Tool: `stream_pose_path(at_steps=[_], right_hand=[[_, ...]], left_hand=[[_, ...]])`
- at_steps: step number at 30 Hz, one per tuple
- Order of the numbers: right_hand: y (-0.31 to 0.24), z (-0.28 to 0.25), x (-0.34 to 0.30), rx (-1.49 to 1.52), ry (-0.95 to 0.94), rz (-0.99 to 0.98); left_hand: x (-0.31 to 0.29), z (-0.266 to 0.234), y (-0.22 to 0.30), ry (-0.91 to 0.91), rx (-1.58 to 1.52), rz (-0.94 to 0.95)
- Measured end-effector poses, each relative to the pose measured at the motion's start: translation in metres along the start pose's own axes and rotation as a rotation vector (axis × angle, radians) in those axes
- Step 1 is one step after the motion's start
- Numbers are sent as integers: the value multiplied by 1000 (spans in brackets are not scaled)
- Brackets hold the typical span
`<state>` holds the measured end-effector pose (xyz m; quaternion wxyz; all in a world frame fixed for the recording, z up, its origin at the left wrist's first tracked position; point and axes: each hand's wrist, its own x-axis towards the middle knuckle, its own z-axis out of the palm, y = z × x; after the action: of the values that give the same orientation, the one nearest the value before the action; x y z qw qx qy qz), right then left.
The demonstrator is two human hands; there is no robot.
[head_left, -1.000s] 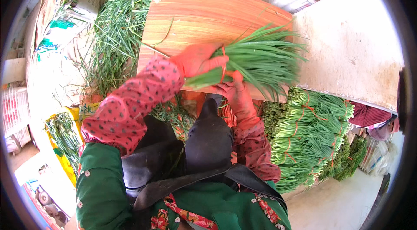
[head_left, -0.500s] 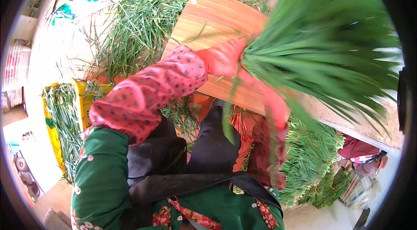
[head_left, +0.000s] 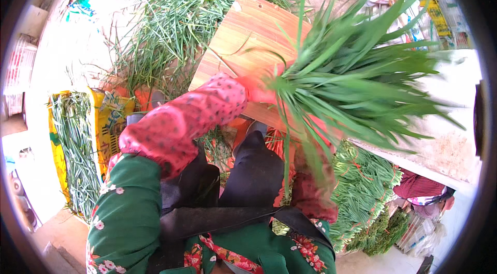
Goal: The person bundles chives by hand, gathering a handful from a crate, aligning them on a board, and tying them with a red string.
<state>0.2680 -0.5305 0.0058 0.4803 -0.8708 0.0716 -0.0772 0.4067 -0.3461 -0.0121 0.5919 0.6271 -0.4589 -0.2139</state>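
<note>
A large bunch of garlic chives point(head_left: 357, 74) fans out to the right over a wood-grain board point(head_left: 264, 23). My left hand point(head_left: 259, 88), in an orange-red glove, is closed around the gathered end of the bunch. My right hand point(head_left: 325, 131), gloved alike, is under the hanging leaves near the board's right edge. Leaves cover it and motion smears it, so its fingers cannot be made out. Some long leaves droop beside the right forearm.
Loose chives point(head_left: 191, 15) heap on the floor beyond the board. A yellow crate point(head_left: 96, 129) of chives stands at left. Tied bunches point(head_left: 362, 186) lie at right, below a pale ledge point(head_left: 440, 155). Orange strands point(head_left: 277, 144) hang near my knees.
The bunch has swung down and toward me, and its leaves spread less far to the upper right. My left hand has moved slightly left and nearer, still holding it.
</note>
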Motion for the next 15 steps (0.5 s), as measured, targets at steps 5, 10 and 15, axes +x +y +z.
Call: stream_pose_path(at_steps=[5,10,15], right_hand=[[10,7,-4,199,39,149],[33,62,-18,699,131,405],[29,73,-36,568,-226,804]], left_hand=[[22,4,12,-93,107,-150],[28,-15,45,-296,328,-556],[-26,-6,-14,-136,293,-572]])
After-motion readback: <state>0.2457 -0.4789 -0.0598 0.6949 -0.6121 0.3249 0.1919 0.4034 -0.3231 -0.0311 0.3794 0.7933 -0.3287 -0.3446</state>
